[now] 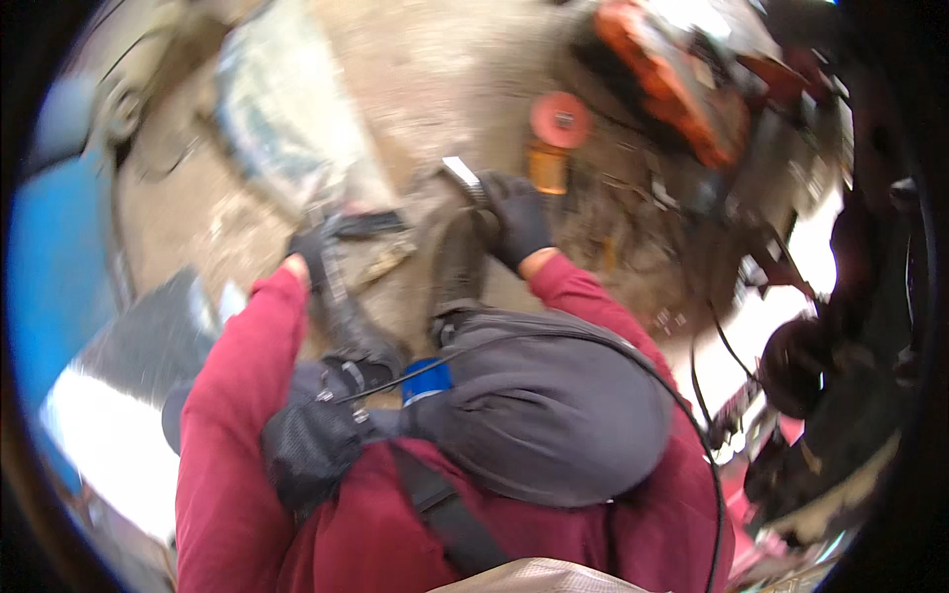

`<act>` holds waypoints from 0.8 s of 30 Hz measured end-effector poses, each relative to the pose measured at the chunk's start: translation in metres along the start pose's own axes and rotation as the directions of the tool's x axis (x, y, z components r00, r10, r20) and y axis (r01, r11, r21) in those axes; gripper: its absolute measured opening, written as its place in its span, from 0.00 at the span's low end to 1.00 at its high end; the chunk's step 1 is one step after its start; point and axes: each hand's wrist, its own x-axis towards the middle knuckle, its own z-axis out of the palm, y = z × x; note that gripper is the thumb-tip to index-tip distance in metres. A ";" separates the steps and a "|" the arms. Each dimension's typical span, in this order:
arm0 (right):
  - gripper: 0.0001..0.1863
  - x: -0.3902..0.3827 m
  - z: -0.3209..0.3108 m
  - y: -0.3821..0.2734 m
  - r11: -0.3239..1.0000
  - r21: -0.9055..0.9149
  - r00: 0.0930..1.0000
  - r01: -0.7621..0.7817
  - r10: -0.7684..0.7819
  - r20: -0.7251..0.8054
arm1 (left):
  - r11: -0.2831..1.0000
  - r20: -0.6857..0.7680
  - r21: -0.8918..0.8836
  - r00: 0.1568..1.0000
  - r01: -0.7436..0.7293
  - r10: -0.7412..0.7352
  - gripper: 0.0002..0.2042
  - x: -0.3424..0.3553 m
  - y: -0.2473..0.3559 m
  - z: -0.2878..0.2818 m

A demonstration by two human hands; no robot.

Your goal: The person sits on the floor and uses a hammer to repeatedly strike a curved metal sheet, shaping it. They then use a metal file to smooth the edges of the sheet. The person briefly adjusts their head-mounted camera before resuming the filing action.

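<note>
My left hand, in a dark glove, is at the left beside my left boot, next to a dark strip on the floor; its fingers are blurred and mostly hidden. My right hand, also gloved, is closed on a bright, narrow metal piece above my right boot; the piece is too blurred to name. A black cable runs across my legs.
A pale crumpled sheet lies ahead on the stained floor. An orange machine and an orange spool-like item stand ahead-right. Left are a blue panel and shiny sheet metal; dark machinery crowds the right.
</note>
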 end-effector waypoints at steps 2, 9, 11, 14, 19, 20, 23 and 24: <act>0.30 -0.033 -0.011 -0.001 0.999 -0.014 0.988 -0.033 0.031 -0.149 | 0.999 -0.146 0.051 0.989 0.003 0.005 0.35 -0.009 -0.005 -0.014; 0.35 -0.194 0.036 0.054 0.893 -0.252 0.906 -0.374 0.294 -0.304 | 0.927 -0.112 0.375 0.991 -0.028 0.076 0.30 -0.052 0.042 0.002; 0.34 -0.230 0.038 0.051 0.837 -0.189 0.851 -0.513 0.468 -0.239 | 0.904 -0.088 0.414 0.984 -0.108 0.158 0.29 -0.089 0.063 -0.002; 0.34 -0.276 0.036 0.042 0.667 -0.042 0.669 -0.744 0.742 -0.050 | 0.871 -0.101 0.440 0.952 -0.219 0.290 0.27 -0.147 0.088 -0.011; 0.34 -0.329 0.033 0.028 0.401 0.160 0.421 -0.902 0.898 0.125 | 0.857 -0.113 0.364 0.896 -0.364 0.429 0.20 -0.194 0.125 -0.055; 0.34 -0.336 0.031 0.026 0.366 0.209 0.397 -0.907 0.908 0.132 | 0.830 -0.078 0.346 0.868 -0.438 0.491 0.18 -0.208 0.132 -0.058; 0.34 -0.362 0.035 0.016 0.298 0.287 0.345 -0.910 0.930 0.129 | 0.730 -0.017 0.386 0.787 -0.564 0.617 0.15 -0.239 0.149 -0.061; 0.34 -0.366 0.043 0.014 0.304 0.286 0.350 -0.909 0.928 0.126 | 0.694 -0.010 0.422 0.763 -0.583 0.647 0.15 -0.250 0.150 -0.073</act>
